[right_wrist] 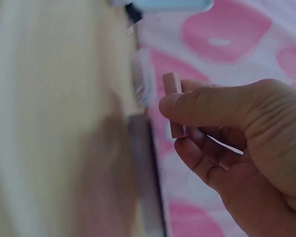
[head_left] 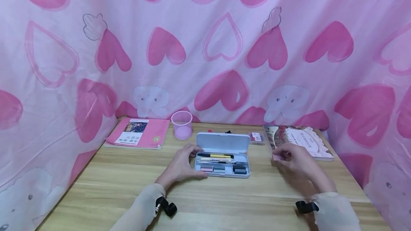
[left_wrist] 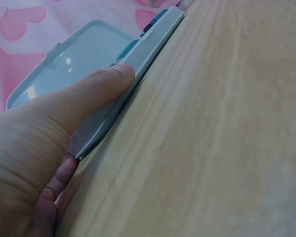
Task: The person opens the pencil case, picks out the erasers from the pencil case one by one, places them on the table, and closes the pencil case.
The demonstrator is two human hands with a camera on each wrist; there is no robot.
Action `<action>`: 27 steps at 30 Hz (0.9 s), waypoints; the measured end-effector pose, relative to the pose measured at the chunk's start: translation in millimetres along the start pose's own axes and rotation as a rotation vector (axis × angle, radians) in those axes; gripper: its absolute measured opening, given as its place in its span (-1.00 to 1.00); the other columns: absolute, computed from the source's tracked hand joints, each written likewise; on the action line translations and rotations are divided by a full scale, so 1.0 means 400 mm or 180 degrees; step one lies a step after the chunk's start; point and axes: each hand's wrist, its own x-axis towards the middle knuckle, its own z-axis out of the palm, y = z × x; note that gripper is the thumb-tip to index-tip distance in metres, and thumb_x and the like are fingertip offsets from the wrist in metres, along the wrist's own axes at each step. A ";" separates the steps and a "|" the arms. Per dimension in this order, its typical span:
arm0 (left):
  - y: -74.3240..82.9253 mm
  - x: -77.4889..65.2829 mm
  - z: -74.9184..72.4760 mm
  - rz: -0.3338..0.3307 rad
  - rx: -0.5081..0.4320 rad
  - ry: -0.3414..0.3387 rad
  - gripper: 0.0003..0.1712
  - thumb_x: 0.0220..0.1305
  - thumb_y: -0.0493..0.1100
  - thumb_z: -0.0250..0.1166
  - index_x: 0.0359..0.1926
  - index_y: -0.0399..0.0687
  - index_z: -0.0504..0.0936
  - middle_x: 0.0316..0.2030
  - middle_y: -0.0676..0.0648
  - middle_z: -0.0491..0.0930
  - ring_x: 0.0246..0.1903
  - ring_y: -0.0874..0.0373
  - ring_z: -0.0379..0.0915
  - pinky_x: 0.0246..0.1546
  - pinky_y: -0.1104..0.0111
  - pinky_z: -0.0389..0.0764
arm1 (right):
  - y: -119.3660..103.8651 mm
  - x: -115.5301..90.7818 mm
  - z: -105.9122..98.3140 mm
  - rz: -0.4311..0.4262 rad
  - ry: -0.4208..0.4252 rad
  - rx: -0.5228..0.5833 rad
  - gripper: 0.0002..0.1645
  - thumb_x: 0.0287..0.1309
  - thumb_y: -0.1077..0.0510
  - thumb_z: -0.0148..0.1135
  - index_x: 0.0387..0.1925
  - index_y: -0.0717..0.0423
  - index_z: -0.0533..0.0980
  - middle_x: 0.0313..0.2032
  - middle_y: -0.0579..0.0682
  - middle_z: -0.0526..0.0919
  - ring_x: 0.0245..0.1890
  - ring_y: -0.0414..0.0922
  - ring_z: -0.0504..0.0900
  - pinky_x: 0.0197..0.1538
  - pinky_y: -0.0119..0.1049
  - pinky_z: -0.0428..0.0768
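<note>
Where fingers (right_wrist: pixel 202 106) pinch, oblong block (right_wrist: pixel 172 84) protrudes.

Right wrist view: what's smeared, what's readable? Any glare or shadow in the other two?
Right wrist: tabletop smeared into streaks, pink block and the right hand holding it much clearer; left wrist: small white glare spots on the inside of the pencil case's lid; head: soft shadow on the tabletop below the right hand.

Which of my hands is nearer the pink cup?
Left. Your left hand is in front of the pink cup, gripping the pencil case; your right hand, pinching a pink block, is farther, to the cup's right.
</note>
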 end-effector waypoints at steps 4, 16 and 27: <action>-0.001 -0.002 0.001 -0.0016 -0.0007 0.0012 0.12 -0.23 0.48 0.81 0.35 0.22 0.63 0.29 0.13 0.59 0.21 0.14 0.55 0.37 0.09 0.66 | 0.039 -0.019 0.012 -0.0022 -0.0080 0.0012 -0.66 0.22 0.33 0.62 0.01 0.02 0.82 -0.06 -0.09 0.81 -0.08 -0.12 0.71 -0.01 -0.24 0.77; -0.008 0.003 0.004 0.0012 0.0046 0.0015 0.13 -0.26 0.50 0.81 0.35 0.25 0.64 0.27 0.15 0.59 0.20 0.17 0.54 0.39 0.12 0.65 | 0.075 -0.023 0.030 -0.0063 -0.0179 -0.0138 -0.67 0.26 0.29 0.63 0.00 -0.11 0.85 -0.05 -0.14 0.80 -0.06 -0.15 0.67 0.04 -0.17 0.76; -0.007 0.002 0.002 0.0099 0.0063 0.0023 0.14 -0.24 0.50 0.80 0.36 0.19 0.64 0.28 0.10 0.60 0.21 0.15 0.56 0.36 0.11 0.67 | -0.017 0.016 -0.010 -0.0041 0.0016 0.0213 -0.58 0.29 0.27 0.61 0.16 0.02 0.77 0.01 0.02 0.85 -0.05 -0.05 0.79 0.05 -0.07 0.82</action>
